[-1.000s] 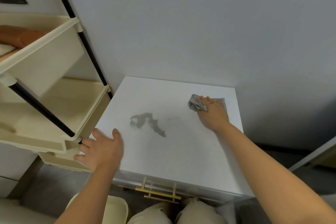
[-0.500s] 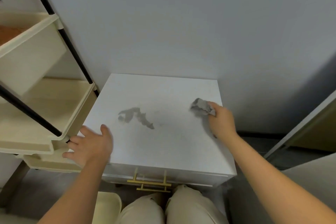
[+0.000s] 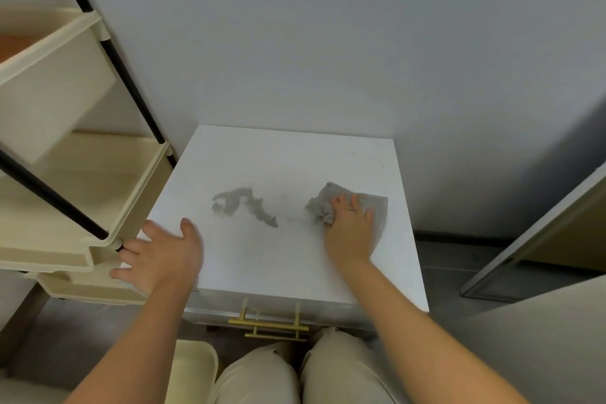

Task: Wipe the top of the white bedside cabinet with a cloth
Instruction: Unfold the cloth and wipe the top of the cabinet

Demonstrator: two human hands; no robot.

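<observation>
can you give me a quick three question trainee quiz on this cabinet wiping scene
1. True or false: the grey cloth lies under the right hand.
2. Where is the dark smear? A) left of the cloth B) right of the cloth C) on the drawer front
3. Fill in: the left hand rests at the cabinet's front ____ corner.

Key: 1 true; 2 A; 3 left
</observation>
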